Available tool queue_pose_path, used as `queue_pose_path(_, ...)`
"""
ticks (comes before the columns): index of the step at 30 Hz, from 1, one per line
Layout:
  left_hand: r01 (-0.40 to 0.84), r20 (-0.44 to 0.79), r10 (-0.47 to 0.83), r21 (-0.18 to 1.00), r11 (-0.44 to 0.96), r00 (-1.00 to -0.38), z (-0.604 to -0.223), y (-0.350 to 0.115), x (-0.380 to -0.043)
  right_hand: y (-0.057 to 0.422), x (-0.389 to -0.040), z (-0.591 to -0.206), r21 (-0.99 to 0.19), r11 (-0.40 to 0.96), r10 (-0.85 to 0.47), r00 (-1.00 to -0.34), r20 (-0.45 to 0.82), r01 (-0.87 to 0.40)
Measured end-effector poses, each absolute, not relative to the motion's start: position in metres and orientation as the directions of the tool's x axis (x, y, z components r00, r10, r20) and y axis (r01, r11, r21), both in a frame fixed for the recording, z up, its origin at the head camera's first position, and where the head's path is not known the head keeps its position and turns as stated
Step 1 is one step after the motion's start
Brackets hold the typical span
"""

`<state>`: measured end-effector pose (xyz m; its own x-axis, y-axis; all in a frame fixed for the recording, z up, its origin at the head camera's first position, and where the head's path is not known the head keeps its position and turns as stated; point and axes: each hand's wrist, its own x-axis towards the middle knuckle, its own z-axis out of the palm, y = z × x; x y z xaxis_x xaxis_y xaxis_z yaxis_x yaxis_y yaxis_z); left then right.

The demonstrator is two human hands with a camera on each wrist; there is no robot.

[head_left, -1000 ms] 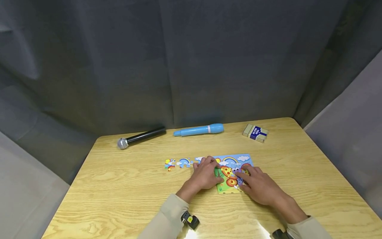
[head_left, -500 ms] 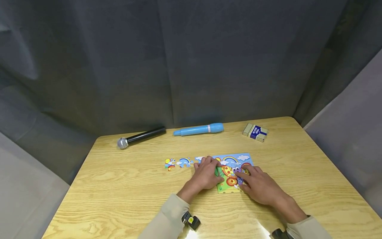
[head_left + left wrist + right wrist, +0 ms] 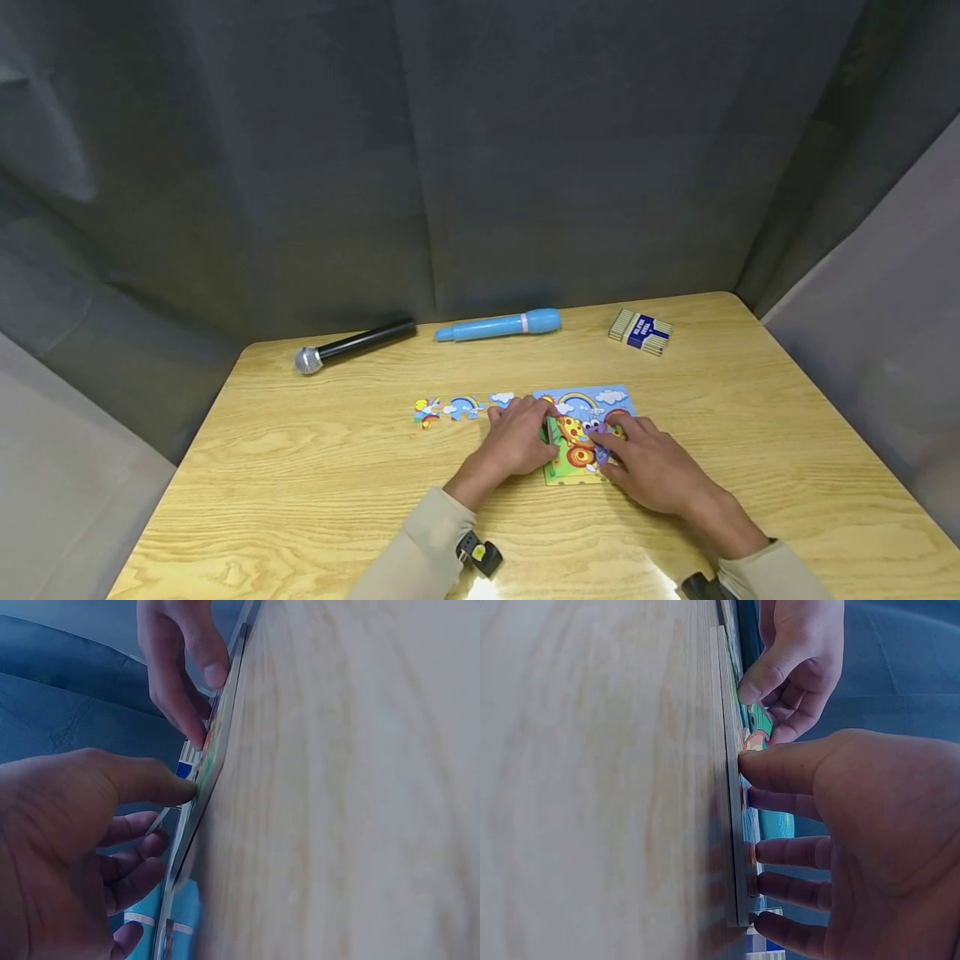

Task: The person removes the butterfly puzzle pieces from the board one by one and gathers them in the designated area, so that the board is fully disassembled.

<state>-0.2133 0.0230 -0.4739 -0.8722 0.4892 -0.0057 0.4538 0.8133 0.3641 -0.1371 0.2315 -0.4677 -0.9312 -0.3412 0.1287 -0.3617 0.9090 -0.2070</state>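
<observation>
A butterfly jigsaw puzzle lies flat in its tray on the wooden table, rainbow and sky along its far side. My left hand is at its left side, thumb resting on the surface. Its fingers hold a green puzzle piece, tilted up from the board in the right wrist view. My right hand rests its fingertips and thumb on the purple butterfly body and right wing, fingers fairly straight in the right wrist view. Part of the puzzle is hidden under both hands.
Several loose puzzle pieces lie in a row left of the puzzle. Behind are a black microphone, a blue microphone-shaped tube and a bundle of thin sticks with a blue band. A dark curtain hangs behind the table.
The left hand's fingers shift slightly, and the green piece under them tips up, showing a dark gap at the puzzle's left side. The right hand stays in place.
</observation>
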Motion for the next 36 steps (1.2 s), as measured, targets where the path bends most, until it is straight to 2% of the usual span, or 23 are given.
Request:
queue_pose_path(15,0.502,0.093,0.503,0.342,0.794,-0.859,-0.474,0.0,-0.217,0.232,-0.136,-0.467,-0.222,0.914,-0.324,-0.94,0.103,-0.34)
queue_pose_path(36,0.44,0.09,0.437,0.337,0.832,-0.895,-0.472,-0.046,-0.221,0.232,-0.137,-0.471,-0.227,0.913,-0.323,-0.94,0.108,-0.34)
